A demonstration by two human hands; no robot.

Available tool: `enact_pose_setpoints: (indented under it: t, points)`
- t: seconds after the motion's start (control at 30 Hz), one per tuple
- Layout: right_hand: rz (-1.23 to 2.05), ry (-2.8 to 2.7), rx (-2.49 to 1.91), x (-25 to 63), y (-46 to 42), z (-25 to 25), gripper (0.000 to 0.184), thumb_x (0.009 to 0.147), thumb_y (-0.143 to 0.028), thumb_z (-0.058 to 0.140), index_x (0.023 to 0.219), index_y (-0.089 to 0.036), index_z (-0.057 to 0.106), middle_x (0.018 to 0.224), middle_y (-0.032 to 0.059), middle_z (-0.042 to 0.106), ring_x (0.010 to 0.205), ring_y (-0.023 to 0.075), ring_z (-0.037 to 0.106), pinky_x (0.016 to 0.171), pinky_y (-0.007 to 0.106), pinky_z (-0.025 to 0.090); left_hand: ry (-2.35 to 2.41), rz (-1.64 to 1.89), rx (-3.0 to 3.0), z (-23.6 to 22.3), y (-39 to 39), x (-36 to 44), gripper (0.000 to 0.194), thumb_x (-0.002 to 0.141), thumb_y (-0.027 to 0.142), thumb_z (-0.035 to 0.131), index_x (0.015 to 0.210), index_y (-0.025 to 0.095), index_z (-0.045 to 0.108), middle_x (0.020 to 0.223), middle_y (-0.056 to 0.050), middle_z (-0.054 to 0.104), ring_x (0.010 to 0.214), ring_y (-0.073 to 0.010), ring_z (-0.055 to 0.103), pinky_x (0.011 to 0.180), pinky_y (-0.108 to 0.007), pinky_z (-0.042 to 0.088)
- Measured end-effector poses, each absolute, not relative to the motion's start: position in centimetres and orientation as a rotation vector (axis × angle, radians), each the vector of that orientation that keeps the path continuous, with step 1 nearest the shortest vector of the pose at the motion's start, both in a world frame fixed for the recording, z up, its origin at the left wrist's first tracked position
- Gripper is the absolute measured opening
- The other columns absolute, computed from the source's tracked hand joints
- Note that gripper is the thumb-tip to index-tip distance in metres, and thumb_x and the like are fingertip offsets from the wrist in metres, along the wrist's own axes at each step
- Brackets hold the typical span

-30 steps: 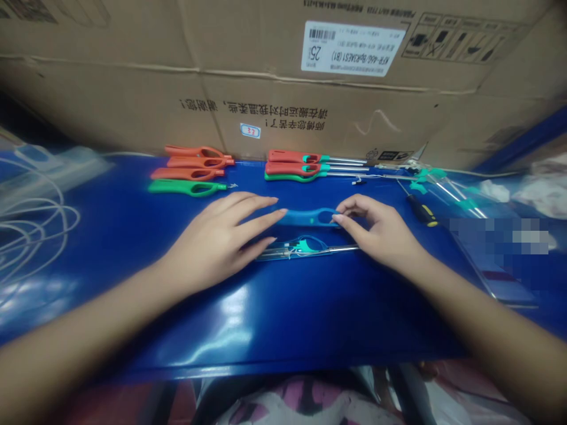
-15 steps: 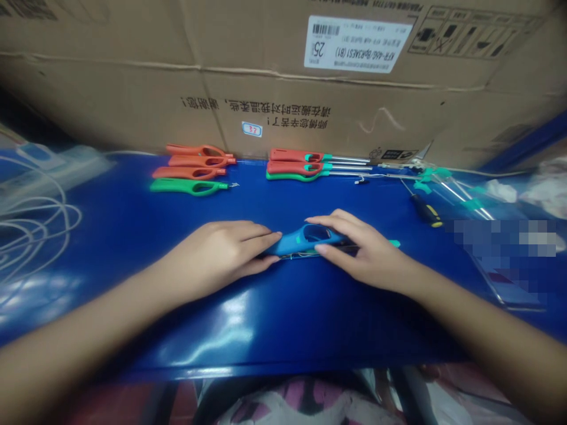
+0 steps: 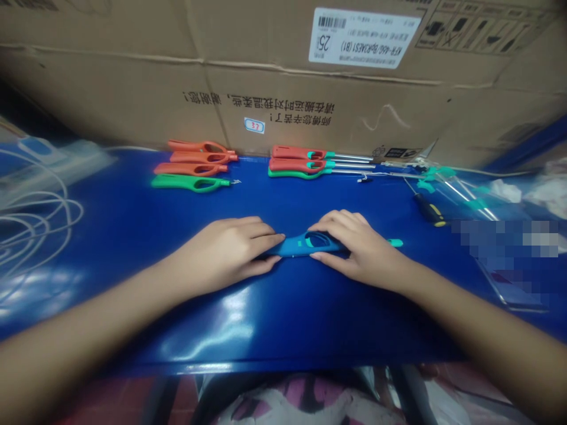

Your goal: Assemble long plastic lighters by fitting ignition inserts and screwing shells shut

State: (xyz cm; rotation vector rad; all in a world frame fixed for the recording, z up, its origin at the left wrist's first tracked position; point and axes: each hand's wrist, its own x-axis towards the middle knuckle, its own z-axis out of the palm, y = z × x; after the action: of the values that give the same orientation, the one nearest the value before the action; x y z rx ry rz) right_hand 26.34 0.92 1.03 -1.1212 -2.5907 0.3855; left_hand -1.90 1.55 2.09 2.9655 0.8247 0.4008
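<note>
A blue long-necked lighter [image 3: 292, 245] lies across the table in front of me, with a teal trigger showing in its looped handle. My left hand [image 3: 234, 248] is closed round its left end, thumb on the near side and fingers on the far side. My right hand [image 3: 354, 245] grips the other end the same way, beside the loop. A teal tip [image 3: 396, 242] pokes out past the right hand. The part under that palm is hidden.
Orange handles [image 3: 195, 157] and a green one [image 3: 190, 183] lie at the back left. Red lighters with metal tubes [image 3: 296, 162] lie at back centre. To the right are a screwdriver [image 3: 427, 209] and loose tubes [image 3: 460, 192]. A cardboard sheet [image 3: 146, 88] stands behind; white cable [image 3: 57, 218] coils left.
The blue casing has been pressed down and closed: the gap along its near edge, with wires and inner parts showing, is gone. Both hands keep nearly the same place.
</note>
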Motion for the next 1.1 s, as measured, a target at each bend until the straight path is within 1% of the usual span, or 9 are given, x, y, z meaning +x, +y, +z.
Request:
enact_pose_setpoints:
  t: [0.23,0.37,0.53,0.63,0.73,0.8,0.87,1.0,1.1]
  points:
    - [0.408,-2.593,-1.134,26.3,0.9,0.9,0.030,0.096,-0.040,0.063,0.121,-0.023,0.060,0.119,0.0066,0.062,0.109,0.0241,0.055,0.092,0.041,0.040,0.850,0.359,2.922,2.1,1.7,-1.9,0.031,0.099,0.035,0.056,0.123,0.018,0.068,0.108,-0.008,0.071,0.095,-0.0236,0.068,0.084,-0.037,0.057]
    - [0.392,-2.580,-1.131,26.3,0.9,0.7,0.032,0.096,-0.040,0.063,0.121,-0.021,0.061,0.119,0.0078,0.062,0.109,0.0242,0.056,0.094,0.042,0.041,0.868,0.338,2.922,2.3,1.5,-1.8,0.030,0.099,0.035,0.059,0.122,0.019,0.069,0.109,-0.007,0.071,0.096,-0.0234,0.068,0.087,-0.038,0.057]
    - [0.125,-2.650,-1.000,26.4,0.9,0.7,0.036,0.096,-0.040,0.063,0.122,-0.016,0.064,0.113,0.0110,0.066,0.104,0.0250,0.060,0.087,0.040,0.044,0.887,0.310,2.982,2.3,0.9,-1.4,0.029,0.096,0.030,0.062,0.119,0.015,0.070,0.105,-0.009,0.072,0.094,-0.0259,0.069,0.082,-0.039,0.059]
    - [-0.039,-2.646,-0.855,26.7,1.1,0.9,0.032,0.096,-0.035,0.064,0.119,-0.013,0.067,0.108,0.0103,0.073,0.100,0.0243,0.065,0.088,0.040,0.045,0.885,0.372,2.999,2.0,0.9,-1.3,0.031,0.096,0.029,0.060,0.119,0.012,0.070,0.103,-0.011,0.073,0.092,-0.0266,0.069,0.079,-0.040,0.060]
    - [-0.115,-2.589,-0.761,26.9,1.2,1.1,0.024,0.097,-0.029,0.062,0.113,-0.013,0.069,0.103,0.0079,0.077,0.093,0.0218,0.069,0.093,0.040,0.046,0.895,0.473,2.963,1.6,1.1,-1.5,0.034,0.100,0.031,0.054,0.124,0.012,0.068,0.104,-0.010,0.073,0.092,-0.0243,0.070,0.081,-0.038,0.059]
    - [-0.113,-2.575,-0.751,27.0,1.2,1.2,0.020,0.098,-0.028,0.060,0.108,-0.014,0.070,0.100,0.0066,0.078,0.090,0.0205,0.070,0.094,0.038,0.048,0.887,0.504,2.916,1.4,1.2,-1.6,0.034,0.102,0.033,0.051,0.125,0.014,0.067,0.105,-0.010,0.073,0.093,-0.0226,0.070,0.083,-0.036,0.058]
    - [-0.097,-2.580,-0.775,27.0,1.1,1.2,0.019,0.099,-0.029,0.057,0.105,-0.015,0.070,0.098,0.0067,0.078,0.089,0.0207,0.071,0.093,0.038,0.049,0.873,0.514,2.864,1.4,1.1,-1.5,0.032,0.103,0.033,0.050,0.122,0.014,0.067,0.103,-0.010,0.072,0.093,-0.0216,0.069,0.084,-0.034,0.057]
    - [-0.067,-2.593,-0.815,27.0,0.8,1.1,0.019,0.100,-0.029,0.054,0.103,-0.016,0.068,0.096,0.0072,0.077,0.086,0.0216,0.070,0.092,0.041,0.050,0.859,0.565,2.793,1.4,0.7,-1.2,0.030,0.103,0.032,0.049,0.114,0.012,0.068,0.094,-0.010,0.070,0.084,-0.0202,0.066,0.076,-0.032,0.054]
    - [-0.026,-2.565,-0.829,27.0,0.9,1.0,0.017,0.100,-0.029,0.056,0.103,-0.018,0.068,0.097,0.0056,0.078,0.087,0.0206,0.071,0.096,0.042,0.048,0.867,0.594,2.773,1.4,0.7,-1.1,0.029,0.103,0.031,0.050,0.113,0.011,0.068,0.092,-0.009,0.070,0.083,-0.0199,0.065,0.074,-0.032,0.054]
